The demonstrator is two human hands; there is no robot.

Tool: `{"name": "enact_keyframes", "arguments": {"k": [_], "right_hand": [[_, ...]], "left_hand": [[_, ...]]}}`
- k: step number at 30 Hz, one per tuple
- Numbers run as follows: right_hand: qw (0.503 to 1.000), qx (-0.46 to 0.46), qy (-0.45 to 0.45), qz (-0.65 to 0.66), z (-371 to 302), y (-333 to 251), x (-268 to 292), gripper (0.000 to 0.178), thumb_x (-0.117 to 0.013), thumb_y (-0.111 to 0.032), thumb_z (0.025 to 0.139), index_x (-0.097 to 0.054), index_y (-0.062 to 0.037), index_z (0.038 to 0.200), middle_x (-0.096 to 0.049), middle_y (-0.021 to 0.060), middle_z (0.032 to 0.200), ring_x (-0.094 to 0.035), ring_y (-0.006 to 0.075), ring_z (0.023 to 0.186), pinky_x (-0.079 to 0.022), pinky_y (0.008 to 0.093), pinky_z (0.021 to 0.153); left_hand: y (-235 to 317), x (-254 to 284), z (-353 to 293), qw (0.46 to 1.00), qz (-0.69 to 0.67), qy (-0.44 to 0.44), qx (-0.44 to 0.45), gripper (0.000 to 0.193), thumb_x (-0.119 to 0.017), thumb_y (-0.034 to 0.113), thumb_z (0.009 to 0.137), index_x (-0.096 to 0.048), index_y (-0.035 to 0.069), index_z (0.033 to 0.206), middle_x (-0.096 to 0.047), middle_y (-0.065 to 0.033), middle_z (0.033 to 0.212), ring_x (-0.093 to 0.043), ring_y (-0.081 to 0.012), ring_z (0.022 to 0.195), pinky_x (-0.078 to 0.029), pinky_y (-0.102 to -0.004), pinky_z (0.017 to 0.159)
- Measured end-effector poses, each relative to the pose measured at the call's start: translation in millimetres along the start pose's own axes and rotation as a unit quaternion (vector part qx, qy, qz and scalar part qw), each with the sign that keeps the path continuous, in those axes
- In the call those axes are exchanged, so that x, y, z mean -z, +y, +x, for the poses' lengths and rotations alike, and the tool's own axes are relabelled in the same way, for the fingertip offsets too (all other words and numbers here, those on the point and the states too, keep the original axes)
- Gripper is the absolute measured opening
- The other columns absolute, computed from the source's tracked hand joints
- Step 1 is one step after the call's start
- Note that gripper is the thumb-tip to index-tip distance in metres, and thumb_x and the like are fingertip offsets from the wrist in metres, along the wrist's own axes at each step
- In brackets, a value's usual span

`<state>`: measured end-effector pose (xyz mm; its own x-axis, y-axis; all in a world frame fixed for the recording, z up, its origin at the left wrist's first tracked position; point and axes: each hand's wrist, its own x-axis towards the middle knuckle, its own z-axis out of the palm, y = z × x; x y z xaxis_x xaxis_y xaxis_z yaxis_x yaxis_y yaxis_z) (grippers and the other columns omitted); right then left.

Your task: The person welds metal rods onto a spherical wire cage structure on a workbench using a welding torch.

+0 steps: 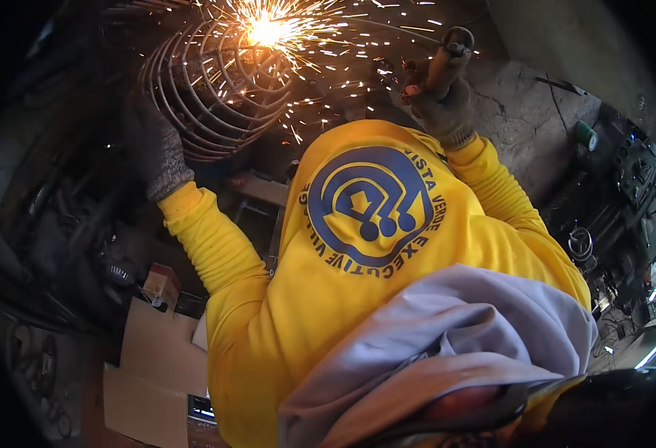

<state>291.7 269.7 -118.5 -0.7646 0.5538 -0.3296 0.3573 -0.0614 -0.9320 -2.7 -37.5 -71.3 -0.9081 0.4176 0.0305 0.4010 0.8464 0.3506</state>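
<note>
My right hand (447, 110), in a work glove, is closed around a welding electrode holder (445, 69). A thin welding rod (391, 28) runs leftward from the holder to a bright arc. Sparks spray from that arc at the top of a round cage of bent metal rods (220, 123). At the cage's left side is my left hand (149, 138), also in a knitted glove. Deep shadow hides its fingers, so I cannot make out its grip. Both my arms are in yellow sleeves.
Bent cardboard (152, 373) and a small brown box (161, 284) lie at the lower left. A green can (585, 136) is on the right, by cluttered dark metal parts (626, 183). Sparks scatter across the concrete floor (522, 104).
</note>
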Motion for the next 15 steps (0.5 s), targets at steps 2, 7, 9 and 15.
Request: {"name": "enact_keyframes", "arguments": {"k": [2, 7, 9, 15], "right_hand": [[0.999, 0.052, 0.008, 0.003, 0, -2, -4, 0.038, -0.077, -0.013, 0.075, -0.065, 0.0001, 0.108, -0.070, 0.0076, 0.091, -0.067, 0.0142, 0.080, -0.054, 0.0284, 0.073], [0.999, 0.031, 0.003, 0.006, -1, 8, -4, 0.036, -0.077, -0.013, 0.075, -0.065, 0.0000, 0.107, -0.070, 0.0080, 0.092, -0.066, 0.0147, 0.082, -0.053, 0.0299, 0.075], [0.999, 0.032, 0.002, 0.004, -2, 9, -4, 0.037, -0.077, -0.014, 0.075, -0.065, 0.0000, 0.107, -0.071, 0.0082, 0.093, -0.067, 0.0150, 0.083, -0.053, 0.0305, 0.077], [0.999, 0.023, -0.018, 0.025, -3, 9, -6, 0.042, -0.078, -0.016, 0.076, -0.065, 0.0000, 0.112, -0.071, 0.0096, 0.099, -0.068, 0.0168, 0.089, -0.053, 0.0307, 0.082]], "left_hand": [[4, 3, -1, 0.999, 0.043, 0.015, 0.004, 0.046, -0.044, 0.031, 0.101, -0.052, -0.003, 0.131, -0.056, -0.0227, 0.132, -0.052, -0.0353, 0.125, -0.038, -0.0391, 0.106], [31, 9, -2, 0.988, -0.077, 0.025, 0.133, 0.050, -0.043, 0.038, 0.102, -0.051, -0.002, 0.131, -0.058, -0.0249, 0.127, -0.055, -0.0366, 0.119, -0.043, -0.0400, 0.099], [30, 9, -1, 0.992, -0.056, 0.029, 0.113, 0.051, -0.042, 0.038, 0.102, -0.051, -0.002, 0.132, -0.058, -0.0251, 0.128, -0.054, -0.0367, 0.121, -0.042, -0.0401, 0.101], [32, 9, -1, 0.988, -0.073, 0.029, 0.132, 0.050, -0.043, 0.037, 0.102, -0.052, -0.003, 0.131, -0.056, -0.0255, 0.131, -0.053, -0.0374, 0.123, -0.040, -0.0409, 0.103]]}}
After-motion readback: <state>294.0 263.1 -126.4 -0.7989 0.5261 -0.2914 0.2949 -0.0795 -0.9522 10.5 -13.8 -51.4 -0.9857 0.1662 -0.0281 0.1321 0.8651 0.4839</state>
